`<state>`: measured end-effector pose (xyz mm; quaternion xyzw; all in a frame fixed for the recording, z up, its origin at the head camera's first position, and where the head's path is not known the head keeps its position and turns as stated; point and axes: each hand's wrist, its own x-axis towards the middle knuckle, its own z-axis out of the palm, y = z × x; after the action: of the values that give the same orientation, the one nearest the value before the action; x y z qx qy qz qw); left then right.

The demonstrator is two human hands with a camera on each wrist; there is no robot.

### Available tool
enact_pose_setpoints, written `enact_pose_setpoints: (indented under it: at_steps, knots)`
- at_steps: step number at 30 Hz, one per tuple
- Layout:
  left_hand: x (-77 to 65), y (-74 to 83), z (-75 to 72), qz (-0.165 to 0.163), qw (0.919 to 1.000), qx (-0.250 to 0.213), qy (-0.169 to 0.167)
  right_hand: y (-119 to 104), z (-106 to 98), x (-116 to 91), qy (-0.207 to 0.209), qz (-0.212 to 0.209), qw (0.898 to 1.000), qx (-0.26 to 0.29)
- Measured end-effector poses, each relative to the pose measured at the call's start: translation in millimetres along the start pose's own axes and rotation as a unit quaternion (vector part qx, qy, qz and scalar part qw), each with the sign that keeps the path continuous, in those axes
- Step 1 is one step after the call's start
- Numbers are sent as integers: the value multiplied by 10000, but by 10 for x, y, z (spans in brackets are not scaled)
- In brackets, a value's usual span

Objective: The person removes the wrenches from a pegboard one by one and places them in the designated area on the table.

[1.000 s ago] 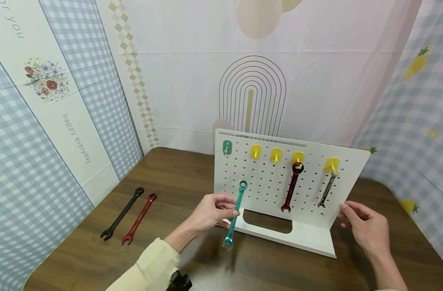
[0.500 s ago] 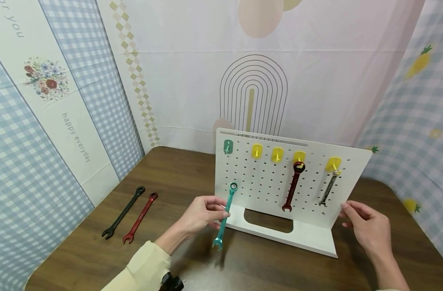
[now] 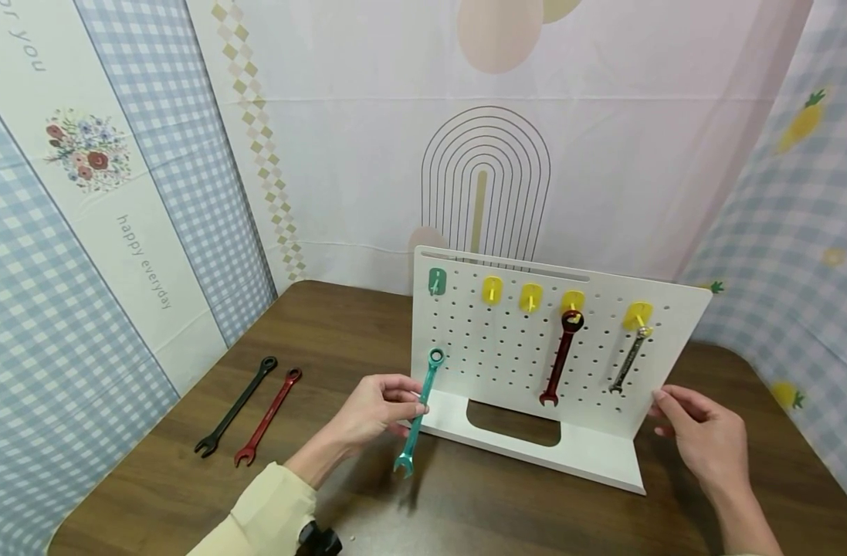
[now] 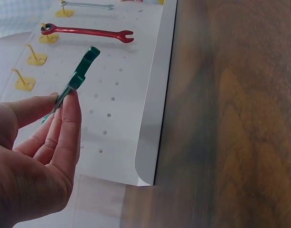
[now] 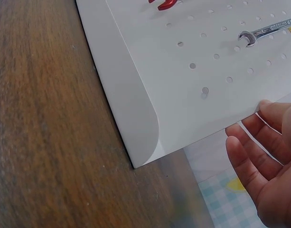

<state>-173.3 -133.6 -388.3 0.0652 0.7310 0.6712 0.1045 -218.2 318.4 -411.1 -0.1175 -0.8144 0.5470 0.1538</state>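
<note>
A teal combination wrench [image 3: 428,380] is pinched at mid-handle between thumb and fingers of my left hand [image 3: 367,413], ring end up, in front of the pegboard's left side. The left wrist view has the wrench [image 4: 81,71] nearly edge-on. My right hand [image 3: 708,440] pinches the right edge of the white pegboard [image 3: 492,344], thumb on its front face; the right wrist view gives this grip close up. On yellow hooks hang a dark red wrench [image 3: 560,359] and a small silver wrench [image 3: 628,361]. A green hook [image 3: 437,282] at upper left carries nothing.
Two bare yellow hooks [image 3: 492,290] sit between the green hook and the dark red wrench. A black wrench [image 3: 235,405] and a red wrench [image 3: 269,417] lie on the brown table [image 3: 340,332] at left. Patterned cloth [image 3: 354,154] hangs behind and at both sides.
My left hand has moved left with the teal wrench, from in front of the base's opening to the board's left edge. The right hand stays at the board's edge.
</note>
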Motion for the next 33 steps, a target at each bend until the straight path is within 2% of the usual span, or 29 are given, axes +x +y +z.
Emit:
enact_pose_setpoints:
  at_steps: [8,33]
  knots:
    - [-25,-29,-65,54,9999,81,103,-6,6,-1,-17,8,10000,37]
    - [-80,-98,-249,-90,9985,335,419,-3,-3,-6,-45,-60,9999,-77]
